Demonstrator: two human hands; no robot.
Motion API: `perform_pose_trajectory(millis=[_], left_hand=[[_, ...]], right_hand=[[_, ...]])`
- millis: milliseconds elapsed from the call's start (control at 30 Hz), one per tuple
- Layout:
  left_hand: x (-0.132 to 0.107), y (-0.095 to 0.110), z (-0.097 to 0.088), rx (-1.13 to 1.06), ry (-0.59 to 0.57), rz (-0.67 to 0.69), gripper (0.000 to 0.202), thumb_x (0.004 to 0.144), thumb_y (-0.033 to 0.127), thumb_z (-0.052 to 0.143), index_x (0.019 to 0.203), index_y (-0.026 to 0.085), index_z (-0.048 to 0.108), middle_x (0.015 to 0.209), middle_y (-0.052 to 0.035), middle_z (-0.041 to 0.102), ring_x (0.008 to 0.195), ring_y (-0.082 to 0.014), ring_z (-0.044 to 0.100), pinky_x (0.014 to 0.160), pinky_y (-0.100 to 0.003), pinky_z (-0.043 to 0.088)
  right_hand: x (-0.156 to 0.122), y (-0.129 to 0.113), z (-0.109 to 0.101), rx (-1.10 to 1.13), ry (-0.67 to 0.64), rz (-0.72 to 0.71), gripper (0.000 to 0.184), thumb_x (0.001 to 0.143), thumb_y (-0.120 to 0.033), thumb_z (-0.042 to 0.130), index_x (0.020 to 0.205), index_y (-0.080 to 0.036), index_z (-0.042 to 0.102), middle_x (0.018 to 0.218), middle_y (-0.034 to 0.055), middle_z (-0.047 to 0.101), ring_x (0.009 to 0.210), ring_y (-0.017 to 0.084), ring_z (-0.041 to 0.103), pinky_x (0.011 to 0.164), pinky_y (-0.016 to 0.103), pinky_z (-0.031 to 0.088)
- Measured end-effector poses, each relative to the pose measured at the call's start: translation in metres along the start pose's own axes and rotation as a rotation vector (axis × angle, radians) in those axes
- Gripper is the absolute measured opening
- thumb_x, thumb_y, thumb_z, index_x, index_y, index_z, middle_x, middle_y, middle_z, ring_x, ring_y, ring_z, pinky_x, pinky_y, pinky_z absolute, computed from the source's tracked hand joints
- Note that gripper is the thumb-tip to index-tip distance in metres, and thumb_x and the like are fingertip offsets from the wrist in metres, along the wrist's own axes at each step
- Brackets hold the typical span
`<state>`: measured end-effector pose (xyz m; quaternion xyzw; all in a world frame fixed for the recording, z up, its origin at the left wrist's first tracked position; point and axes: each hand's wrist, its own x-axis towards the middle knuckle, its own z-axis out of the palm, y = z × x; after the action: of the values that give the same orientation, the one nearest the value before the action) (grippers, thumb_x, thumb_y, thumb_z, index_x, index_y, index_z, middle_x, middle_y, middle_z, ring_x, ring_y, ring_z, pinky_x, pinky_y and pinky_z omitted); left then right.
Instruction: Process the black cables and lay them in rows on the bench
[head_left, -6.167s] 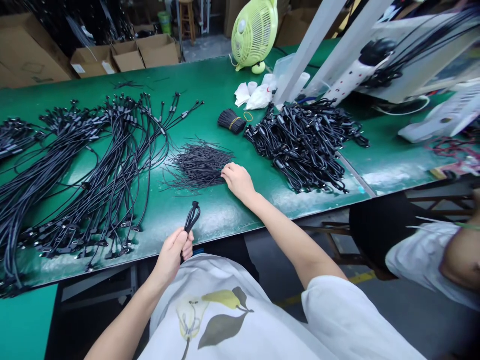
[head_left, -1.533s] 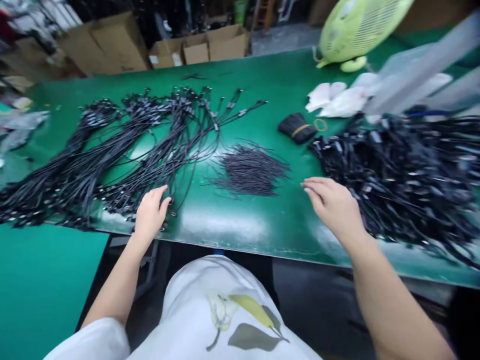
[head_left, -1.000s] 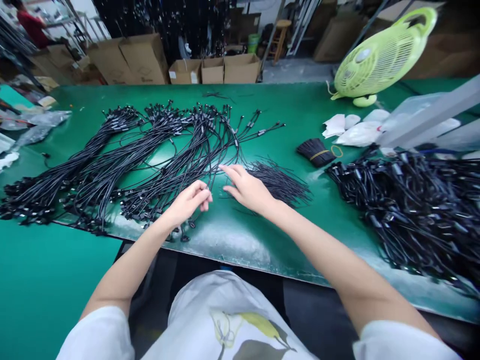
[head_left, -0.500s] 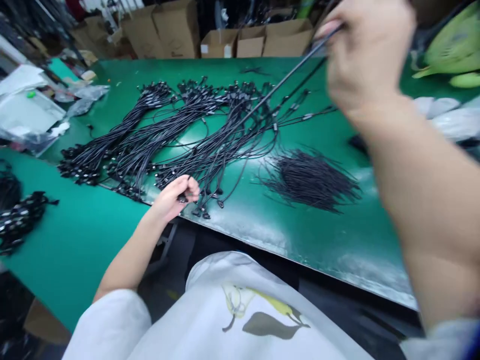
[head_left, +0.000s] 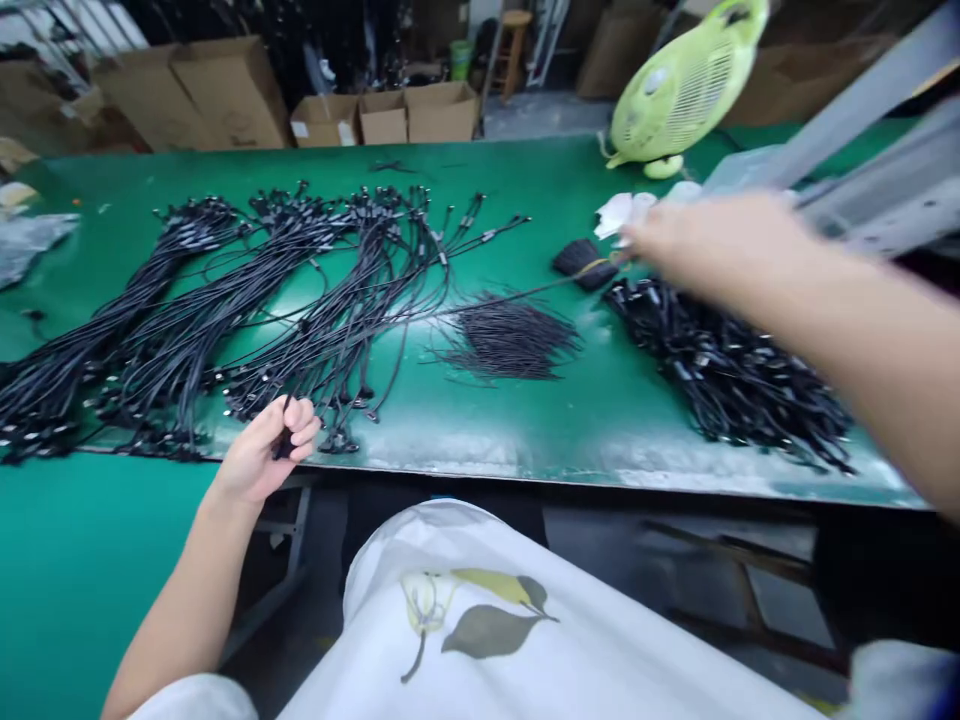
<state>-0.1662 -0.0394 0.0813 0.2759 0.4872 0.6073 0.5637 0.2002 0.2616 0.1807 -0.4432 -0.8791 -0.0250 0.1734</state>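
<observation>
My left hand (head_left: pixel 274 450) is closed round the end of a black cable (head_left: pixel 487 304) at the table's front edge, with a dark connector partly showing in the fingers. The cable runs rightward, slightly slack, to my right hand (head_left: pixel 697 240). Motion smears that hand, but the cable's far end meets its closed fingertips. Beyond my left hand lie bundles of black cables (head_left: pixel 352 280) with small connectors at both ends. Beneath the stretched cable is a pile of thin black ties (head_left: pixel 517 338).
On the right lies a heap of black cables (head_left: pixel 735 370), beside a banded black bundle (head_left: pixel 581 262). A green fan (head_left: pixel 679 85) stands behind, near a grey metal post (head_left: pixel 862 100). Cardboard boxes (head_left: pixel 439 112) line the far side of the green table (head_left: pixel 450 440).
My right hand has come down from high up and swung out to the right, with the cable end in it. The view has turned right. My left hand keeps its grip near the edge.
</observation>
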Motion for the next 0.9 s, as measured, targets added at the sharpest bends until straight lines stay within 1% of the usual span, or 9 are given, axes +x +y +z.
perform_pose_trajectory(millis=[67,133,233,333,400,500,633,767,900], left_hand=[[0.008,-0.010,0.025,0.189,0.017,0.068,0.030,0.086,0.043,0.060,0.069,0.019,0.055,0.067,0.0017,0.040,0.051,-0.0089,0.032,0.040,-0.019,0.028],[0.016,-0.023,0.060,0.520,0.003,0.206,0.023,0.088,0.040,0.056,0.079,0.020,0.063,0.077,-0.0023,0.052,0.060,-0.0120,0.044,0.050,-0.022,0.039],[0.023,-0.046,0.114,0.864,-0.241,0.350,0.022,0.089,0.036,0.056,0.098,0.022,0.070,0.102,-0.0088,0.062,0.093,-0.0212,0.057,0.082,-0.032,0.045],[0.026,-0.064,0.147,0.793,-0.593,0.118,0.029,0.093,0.038,0.049,0.103,0.021,0.069,0.077,-0.0044,0.063,0.075,-0.0180,0.058,0.076,-0.031,0.044],[0.028,-0.067,0.151,0.584,-0.666,-0.102,0.033,0.094,0.041,0.046,0.100,0.018,0.069,0.056,0.0019,0.049,0.055,-0.0125,0.047,0.061,-0.027,0.040],[0.033,-0.058,0.139,0.147,-0.582,-0.255,0.032,0.089,0.044,0.056,0.088,0.014,0.068,0.047,0.0086,0.026,0.042,-0.0067,0.027,0.048,-0.022,0.031],[0.036,-0.036,0.118,-0.175,-0.241,-0.197,0.027,0.089,0.035,0.057,0.102,0.014,0.067,0.053,0.0096,0.016,0.039,-0.0046,0.013,0.039,-0.017,0.023],[0.042,-0.036,0.115,-0.089,-0.020,-0.045,0.033,0.091,0.031,0.054,0.120,0.018,0.061,0.056,0.0080,0.029,0.040,-0.0048,0.026,0.042,-0.018,0.029],[0.060,-0.066,0.131,0.244,0.025,0.112,0.029,0.087,0.041,0.062,0.100,0.015,0.066,0.061,0.0020,0.055,0.053,-0.0081,0.050,0.054,-0.021,0.040]], right_hand=[[-0.058,-0.025,0.018,-0.240,-0.225,-0.224,0.021,0.090,-0.029,0.058,0.078,-0.013,0.065,0.066,0.0050,0.061,0.054,0.008,0.056,0.049,0.023,0.021],[-0.110,-0.060,0.032,-0.183,-0.412,-0.444,0.016,0.090,-0.029,0.059,0.082,-0.016,0.063,0.071,0.0045,0.063,0.053,0.010,0.054,0.047,0.025,0.017],[-0.151,-0.100,0.033,0.041,-0.467,-0.580,0.018,0.096,-0.025,0.046,0.086,-0.017,0.059,0.075,0.0029,0.063,0.057,0.011,0.054,0.049,0.026,0.019],[-0.147,-0.091,0.023,0.067,-0.296,-0.421,0.033,0.098,-0.040,0.039,0.085,-0.016,0.059,0.077,0.0054,0.063,0.066,0.014,0.056,0.052,0.026,0.020],[-0.137,-0.058,0.025,0.077,-0.242,-0.310,0.038,0.095,-0.049,0.042,0.084,-0.017,0.060,0.080,0.0056,0.064,0.072,0.016,0.058,0.054,0.026,0.025],[-0.136,0.001,0.042,0.213,-0.235,-0.200,0.034,0.094,-0.049,0.043,0.090,-0.021,0.063,0.089,0.0043,0.067,0.080,0.018,0.061,0.063,0.027,0.037],[-0.156,0.043,0.073,0.400,-0.170,-0.108,0.033,0.097,-0.042,0.037,0.101,-0.024,0.064,0.097,0.0059,0.067,0.087,0.020,0.062,0.075,0.031,0.044],[-0.177,0.021,0.089,0.216,-0.117,-0.165,0.031,0.098,-0.034,0.035,0.102,-0.022,0.064,0.086,0.0076,0.066,0.076,0.019,0.059,0.066,0.032,0.039],[-0.191,-0.039,0.085,0.140,-0.244,-0.439,0.022,0.092,-0.018,0.043,0.082,-0.018,0.063,0.071,0.0055,0.062,0.062,0.017,0.055,0.059,0.031,0.032]])
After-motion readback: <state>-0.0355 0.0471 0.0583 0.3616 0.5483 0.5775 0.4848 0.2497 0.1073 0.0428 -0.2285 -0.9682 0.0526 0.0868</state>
